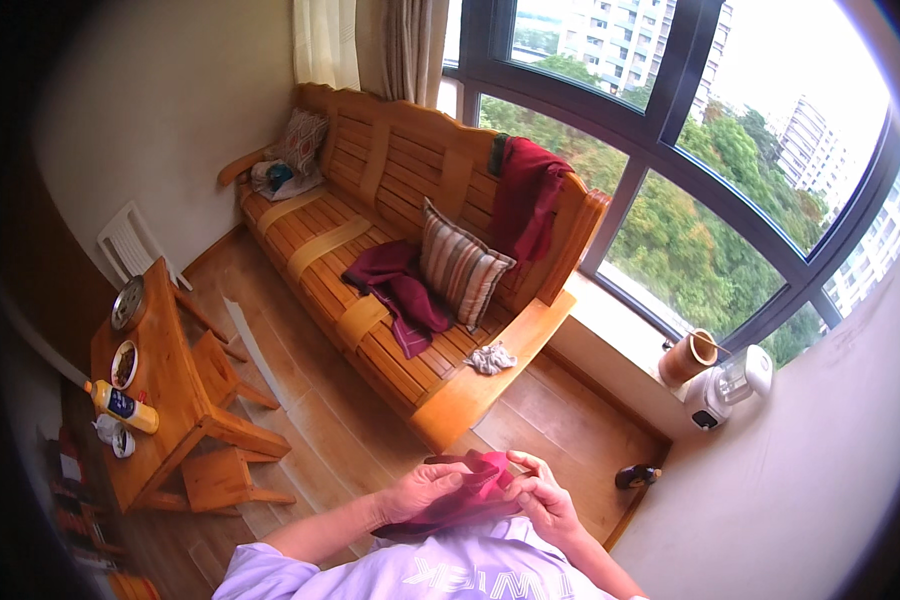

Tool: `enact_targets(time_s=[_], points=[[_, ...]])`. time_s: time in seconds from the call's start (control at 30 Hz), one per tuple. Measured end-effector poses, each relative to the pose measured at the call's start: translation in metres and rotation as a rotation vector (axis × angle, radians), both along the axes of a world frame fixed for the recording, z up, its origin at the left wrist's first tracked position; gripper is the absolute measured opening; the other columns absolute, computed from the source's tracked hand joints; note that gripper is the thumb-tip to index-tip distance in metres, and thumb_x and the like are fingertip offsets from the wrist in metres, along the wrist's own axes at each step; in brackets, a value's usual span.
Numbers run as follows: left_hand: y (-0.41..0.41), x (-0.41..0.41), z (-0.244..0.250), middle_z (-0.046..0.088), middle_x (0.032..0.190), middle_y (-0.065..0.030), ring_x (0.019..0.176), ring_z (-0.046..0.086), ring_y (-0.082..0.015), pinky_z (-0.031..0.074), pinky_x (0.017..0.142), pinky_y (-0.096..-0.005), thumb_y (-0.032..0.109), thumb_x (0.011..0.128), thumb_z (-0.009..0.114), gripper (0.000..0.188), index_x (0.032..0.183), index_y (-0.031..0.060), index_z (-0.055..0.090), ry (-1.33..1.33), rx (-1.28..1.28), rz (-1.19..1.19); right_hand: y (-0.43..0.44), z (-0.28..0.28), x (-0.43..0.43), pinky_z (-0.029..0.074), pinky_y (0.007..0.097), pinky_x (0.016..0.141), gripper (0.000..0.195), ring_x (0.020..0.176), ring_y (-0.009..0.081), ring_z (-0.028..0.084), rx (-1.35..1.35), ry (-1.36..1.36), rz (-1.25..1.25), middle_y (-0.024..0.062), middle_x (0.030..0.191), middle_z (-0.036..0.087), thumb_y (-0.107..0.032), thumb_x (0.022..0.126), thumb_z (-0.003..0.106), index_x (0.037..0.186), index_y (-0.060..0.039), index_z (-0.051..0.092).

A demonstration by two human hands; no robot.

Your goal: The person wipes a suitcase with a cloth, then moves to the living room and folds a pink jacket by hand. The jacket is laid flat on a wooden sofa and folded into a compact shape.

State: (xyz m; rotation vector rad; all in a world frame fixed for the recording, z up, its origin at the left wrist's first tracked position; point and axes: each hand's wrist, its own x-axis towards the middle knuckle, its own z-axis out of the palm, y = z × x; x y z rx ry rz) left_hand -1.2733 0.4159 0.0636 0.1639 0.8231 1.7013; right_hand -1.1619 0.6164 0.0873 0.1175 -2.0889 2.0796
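A dark red and pink cloth is bunched up close to my chest, between both hands. My left hand grips its left side, thumb on top. On the right side, the fingers of my right hand pinch the cloth's brighter upper edge. The lower part of the cloth lies against my light shirt. Ahead stands a wooden sofa; on it are a maroon garment and a striped cushion, with a red garment over its backrest. A crumpled grey cloth rests on the near armrest.
At left is a wooden table with a bowl of food, a bottle and stools beside it. A wooden container and a white appliance stand on the windowsill. A dark bottle is on the floor by the right wall.
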Motion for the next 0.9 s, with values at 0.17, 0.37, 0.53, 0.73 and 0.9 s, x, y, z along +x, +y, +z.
enact_targets(time_s=[0.17, 0.37, 0.53, 0.73, 0.9], points=[[0.003, 0.006, -0.008, 0.053, 0.115, -0.002, 0.106, 0.048, -0.0125, 0.038, 0.093, -0.0282, 0.017, 0.093, 0.048, 0.025, 0.111, 0.0012, 0.057, 0.411, 0.021, -0.064, 0.001, -0.002, -0.005, 0.039, 0.0303, 0.088, 0.013, 0.1, 0.0216, 0.051, -0.035, 0.015, 0.095, 0.0103, 0.105, 0.053, 0.004, 0.085, 0.05, 0.089, -0.0025, 0.061], [0.018, -0.013, 0.026, 0.055, 0.103, -0.0065, 0.097, 0.051, -0.0152, 0.04, 0.085, -0.0285, 0.014, 0.087, 0.058, 0.021, 0.103, 0.0006, 0.059, 1.535, -0.069, 0.016, -0.006, -0.01, -0.003, 0.041, 0.0276, 0.08, 0.013, 0.088, 0.0192, 0.053, 0.088, -0.028, -0.026, 0.0069, 0.091, 0.056, 0.005, 0.084, 0.05, 0.09, -0.0014, 0.06], [0.021, -0.003, 0.034, 0.057, 0.092, -0.0028, 0.086, 0.052, -0.0084, 0.043, 0.074, -0.0229, 0.013, 0.085, 0.062, 0.022, 0.102, -0.0006, 0.06, 0.966, -0.168, -0.042, -0.014, -0.009, -0.005, 0.041, 0.0271, 0.08, 0.013, 0.089, 0.019, 0.053, 0.089, -0.016, -0.069, 0.0073, 0.09, 0.056, 0.005, 0.083, 0.051, 0.09, -0.0021, 0.06], [0.02, 0.01, 0.032, 0.057, 0.081, 0.0023, 0.079, 0.051, -0.0053, 0.042, 0.07, -0.0205, 0.01, 0.086, 0.06, 0.018, 0.1, -0.0012, 0.063, 0.568, -0.272, -0.009, -0.019, -0.017, -0.001, 0.04, 0.0259, 0.08, 0.016, 0.086, 0.0184, 0.051, 0.075, 0.016, -0.087, 0.0059, 0.09, 0.053, 0.005, 0.082, 0.053, 0.092, -0.0046, 0.062], [0.022, 0.015, 0.03, 0.057, 0.076, -0.0008, 0.072, 0.052, -0.0081, 0.042, 0.065, -0.0218, 0.004, 0.084, 0.058, 0.016, 0.099, 0.0, 0.063, 0.973, -0.155, 0.141, -0.019, -0.019, -0.004, 0.039, 0.0246, 0.076, 0.018, 0.082, 0.0162, 0.048, 0.152, 0.084, -0.143, 0.0038, 0.088, 0.05, 0.005, 0.081, 0.055, 0.093, -0.0059, 0.064]])
